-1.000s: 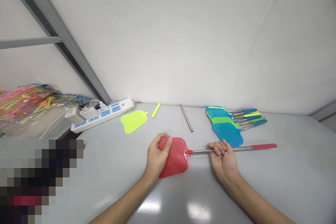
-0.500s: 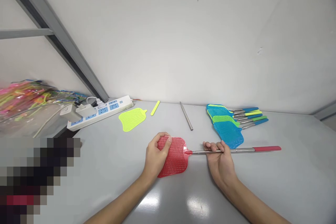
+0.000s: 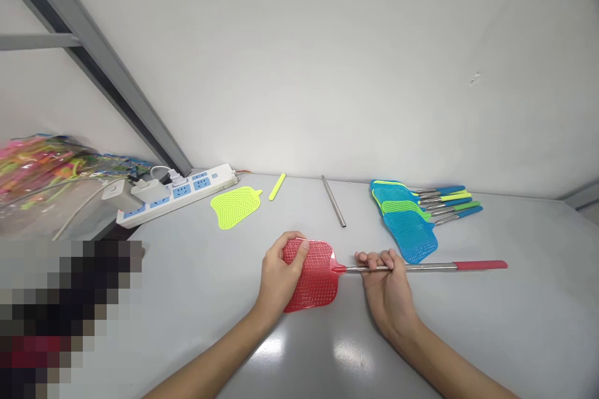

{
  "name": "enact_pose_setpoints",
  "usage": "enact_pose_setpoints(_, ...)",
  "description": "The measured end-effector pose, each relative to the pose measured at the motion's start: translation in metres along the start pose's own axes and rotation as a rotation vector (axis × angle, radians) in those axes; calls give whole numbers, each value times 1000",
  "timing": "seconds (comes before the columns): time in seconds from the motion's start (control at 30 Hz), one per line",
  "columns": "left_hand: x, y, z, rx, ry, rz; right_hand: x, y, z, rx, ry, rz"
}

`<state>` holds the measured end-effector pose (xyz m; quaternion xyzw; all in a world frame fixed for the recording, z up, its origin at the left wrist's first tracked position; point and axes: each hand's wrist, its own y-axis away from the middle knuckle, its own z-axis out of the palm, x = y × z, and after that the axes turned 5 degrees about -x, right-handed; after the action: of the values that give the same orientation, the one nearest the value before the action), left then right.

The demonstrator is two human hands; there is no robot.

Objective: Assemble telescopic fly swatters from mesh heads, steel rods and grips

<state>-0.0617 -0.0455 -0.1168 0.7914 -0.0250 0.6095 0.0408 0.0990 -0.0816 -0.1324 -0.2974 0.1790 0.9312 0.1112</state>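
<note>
A red fly swatter [image 3: 318, 277] with a metal telescopic rod and a red grip lies across both hands, its head to the left. My left hand [image 3: 283, 268] grips the left part of the perforated head, thumb on top. Around the rod, just right of the head's neck, the fingers of my right hand [image 3: 386, 280] are closed, palm turned up. Beyond them lie a loose yellow swatter head [image 3: 237, 207], a yellow grip [image 3: 277, 187] and a bare metal rod [image 3: 334, 201]. Several assembled swatters [image 3: 409, 234], blue, green and yellow, are stacked at the right.
A white power strip [image 3: 180, 193] with plugs and cables sits at the left back. Past it are plastic-wrapped colourful items [image 3: 42, 168] and a grey metal frame [image 3: 116, 87]. The grey table [image 3: 524, 318] meets a white wall. A pixelated patch covers the lower left.
The view has shifted slightly. My right hand has slid a little left along the rod, closer to the red head. My left hand keeps its hold.
</note>
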Motion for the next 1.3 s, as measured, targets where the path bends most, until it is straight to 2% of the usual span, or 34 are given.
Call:
enact_pose_setpoints(0.17,2,1,1,16,13,-11,3,1,1,-20,29,-15)
enact_pose_setpoints(0.43,2,1,2,14,-12,14,5,5,4,25,92,12)
enact_pose_setpoints(0.73,4,1,2,16,1,8,10,10,5,-22,105,69)
enact_pose_setpoints(1.03,2,1,2,23,-6,23,11,16,10,-127,107,140)
enact_pose_setpoints(1.3,2,3,2,27,13,19,16,18,12,-151,169,78)
